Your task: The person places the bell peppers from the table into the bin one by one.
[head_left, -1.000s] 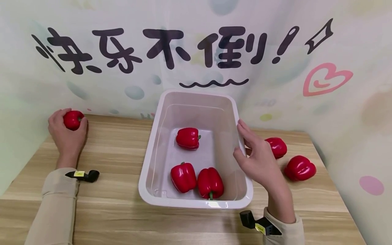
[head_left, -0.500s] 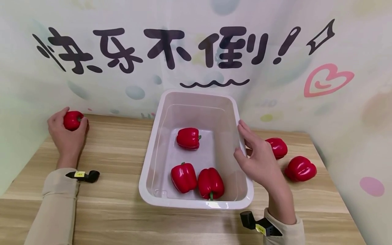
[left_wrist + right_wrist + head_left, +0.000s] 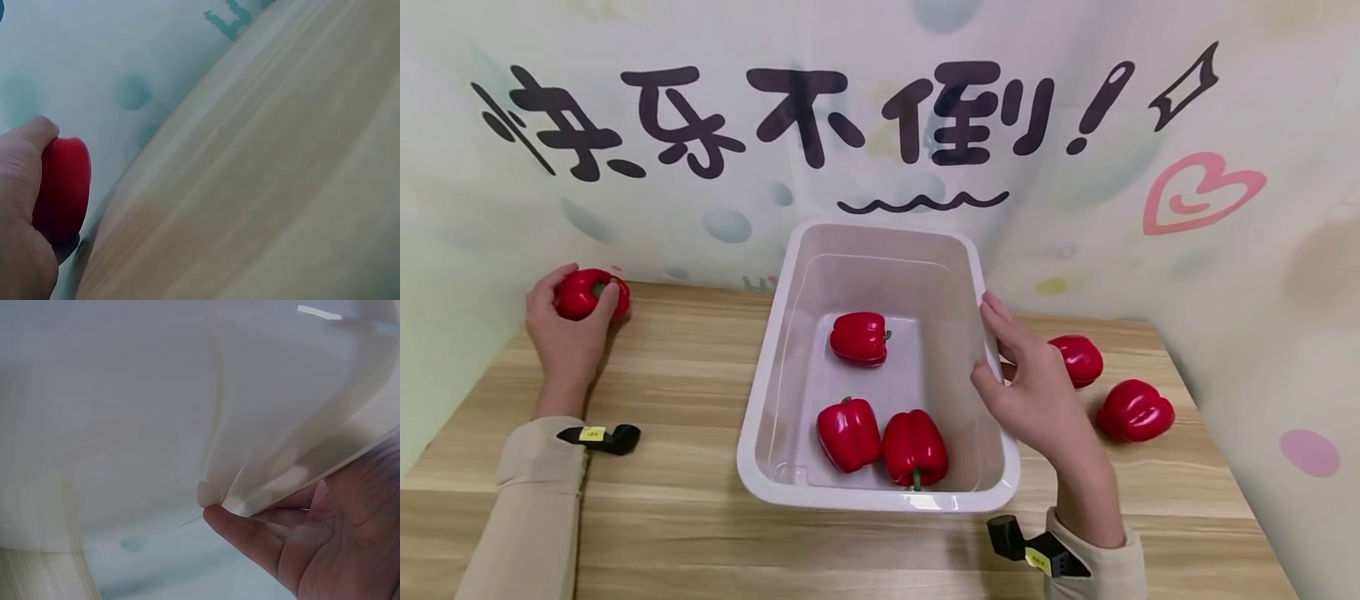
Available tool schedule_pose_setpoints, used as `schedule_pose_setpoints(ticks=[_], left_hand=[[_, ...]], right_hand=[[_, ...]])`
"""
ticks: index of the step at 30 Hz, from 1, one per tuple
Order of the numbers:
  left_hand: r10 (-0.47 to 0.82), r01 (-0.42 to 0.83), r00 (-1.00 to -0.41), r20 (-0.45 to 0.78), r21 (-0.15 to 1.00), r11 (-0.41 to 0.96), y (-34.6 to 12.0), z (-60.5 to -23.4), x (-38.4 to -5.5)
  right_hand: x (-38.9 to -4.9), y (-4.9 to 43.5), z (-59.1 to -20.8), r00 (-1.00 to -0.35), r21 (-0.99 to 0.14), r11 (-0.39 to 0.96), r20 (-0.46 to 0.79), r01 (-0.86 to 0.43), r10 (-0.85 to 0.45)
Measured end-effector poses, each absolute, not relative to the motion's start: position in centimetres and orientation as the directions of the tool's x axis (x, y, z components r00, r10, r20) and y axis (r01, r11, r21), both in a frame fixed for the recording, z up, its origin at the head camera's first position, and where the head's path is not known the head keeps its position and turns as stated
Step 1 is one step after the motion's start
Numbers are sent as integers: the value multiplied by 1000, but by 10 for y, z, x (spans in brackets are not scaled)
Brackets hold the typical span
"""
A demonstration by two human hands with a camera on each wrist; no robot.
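At the far left of the table, my left hand (image 3: 565,337) grips a red bell pepper (image 3: 577,293), its thumb lying across the front by the green stem. The left wrist view shows part of that same bell pepper (image 3: 64,190) against the palm side of the hand. My right hand (image 3: 1037,392) holds the right rim of a white plastic bin (image 3: 880,497), with thumb and fingers on either side of the bin wall (image 3: 287,450) in the right wrist view. Inside the bin lie three red bell peppers: one pepper (image 3: 858,338) farther back, two nearer the front.
To the right of the bin, two more red peppers lie on the wooden table (image 3: 677,467): one pepper (image 3: 1078,361) partly behind the right hand, another pepper (image 3: 1135,412) nearer the table's right edge. A printed cloth (image 3: 737,208) hangs along the table's back edge.
The bell pepper in my left hand has turned and shifted slightly right, so more of its stem side shows. My right hand and the bin stay where they were.
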State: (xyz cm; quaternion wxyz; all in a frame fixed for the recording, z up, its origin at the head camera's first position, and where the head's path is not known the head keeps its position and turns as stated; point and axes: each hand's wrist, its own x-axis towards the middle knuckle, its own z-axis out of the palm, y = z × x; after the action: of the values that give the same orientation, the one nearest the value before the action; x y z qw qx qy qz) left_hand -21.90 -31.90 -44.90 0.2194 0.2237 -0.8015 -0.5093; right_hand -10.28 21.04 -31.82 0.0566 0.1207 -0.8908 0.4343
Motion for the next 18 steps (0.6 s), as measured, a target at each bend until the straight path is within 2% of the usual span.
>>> schedule_pose_setpoints(ticks=[12,18], left_hand=[[-487,-120,-867,107,903,412,-299,-430,-206],[-412,-14,-885,216,873,488,-288,-420,-203]], right_hand=[[-104,210,-317,-963,-755,598,209,-271,-172],[-104,210,-317,-962,-750,602,211,-274,-175]])
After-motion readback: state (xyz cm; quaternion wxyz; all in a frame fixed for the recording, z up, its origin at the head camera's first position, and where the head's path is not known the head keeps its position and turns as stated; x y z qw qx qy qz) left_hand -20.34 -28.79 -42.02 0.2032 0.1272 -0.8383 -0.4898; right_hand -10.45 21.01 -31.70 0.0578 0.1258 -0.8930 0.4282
